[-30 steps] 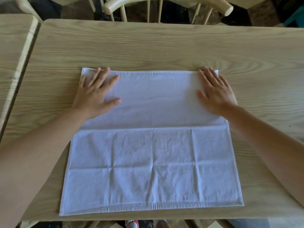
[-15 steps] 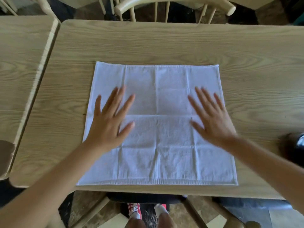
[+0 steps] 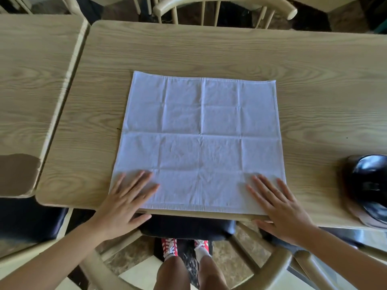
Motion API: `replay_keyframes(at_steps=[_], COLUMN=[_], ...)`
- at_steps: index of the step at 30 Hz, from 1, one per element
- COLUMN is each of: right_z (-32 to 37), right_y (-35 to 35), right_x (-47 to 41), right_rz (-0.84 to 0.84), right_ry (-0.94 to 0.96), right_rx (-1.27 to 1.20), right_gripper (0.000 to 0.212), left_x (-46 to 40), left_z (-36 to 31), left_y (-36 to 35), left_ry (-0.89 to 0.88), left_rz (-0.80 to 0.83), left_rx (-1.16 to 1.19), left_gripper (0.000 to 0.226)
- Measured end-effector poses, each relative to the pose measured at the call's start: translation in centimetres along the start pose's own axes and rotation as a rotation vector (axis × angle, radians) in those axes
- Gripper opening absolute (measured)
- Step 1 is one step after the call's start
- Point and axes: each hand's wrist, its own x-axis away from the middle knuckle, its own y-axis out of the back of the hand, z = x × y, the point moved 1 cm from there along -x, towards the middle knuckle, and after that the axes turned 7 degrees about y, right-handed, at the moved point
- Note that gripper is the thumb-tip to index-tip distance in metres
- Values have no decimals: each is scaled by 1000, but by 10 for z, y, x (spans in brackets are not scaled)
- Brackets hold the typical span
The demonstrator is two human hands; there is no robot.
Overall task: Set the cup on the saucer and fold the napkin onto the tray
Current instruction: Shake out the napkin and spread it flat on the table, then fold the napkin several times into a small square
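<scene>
A white napkin (image 3: 200,141) lies spread flat on a wooden table (image 3: 209,49); the left hand (image 3: 123,200) and right hand (image 3: 280,208), fingers straight, press its near corners, likely about to pinch them for a first fold

Both arms reached forward from the bottom corners, forearms bare. The left hand (image 3: 123,203) lay flat, palm down, fingers straight and fanned, thumb stuck out to the side. The right hand (image 3: 281,208) mirrored it, palm down, fingers spread and straight, the two hands well apart.
</scene>
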Motion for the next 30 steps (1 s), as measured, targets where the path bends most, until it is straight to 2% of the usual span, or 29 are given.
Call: replay_keyframes(at_steps=[4,8,11,13,16,18,19,21,22,23,24,26,27,29,30], right_z=[5,6,3,2,-2,-1,-2,-3,-3,-4,-7,-12,-12,-13,-14], right_y=[-3,-2,3,7,12,22,25,34,40,48,53,65,74,89,98], right_x=[7,18,20,21,22,20,19,17,16,15,16,17,19,21,23], right_rz=[-171,-388,-397,-368,-345,-330,-314,-248,-205,-124,-38,111,187,277,286], right_ry=[46,150,189,207,221,188,133,-36,-135,-222,-251,-237,-231,-216,-214], right_rx=[-46,-100,-122,-134,-181,-232,-278,-416,-489,-542,-586,-629,-645,-717,-778], right_gripper=[60,35,24,18,20,23,27,36,34,23,12,22,18,5,5], left_x=[7,21,27,27,24,20,17,14,13,13,12,14,15,18,18], left_z=[5,11,11,9,10,15,17,22,23,25,27,29,28,29,31], left_y=[-1,0,4,8,22,31,37,47,50,52,56,67,74,88,95], left_ry=[-30,-60,-88,-84,-62,11,80,213,254,273,277,240,211,158,145], left_rz=[-66,-188,-282,-283,-181,-98,-54,33,90,159,239,394,471,584,603], left_rx=[46,168,187,206,332,462,558,702,747,780,795,838,863,885,892], left_gripper=[65,42,28,39,43,45,40,15,14,14,14,10,6,23,30])
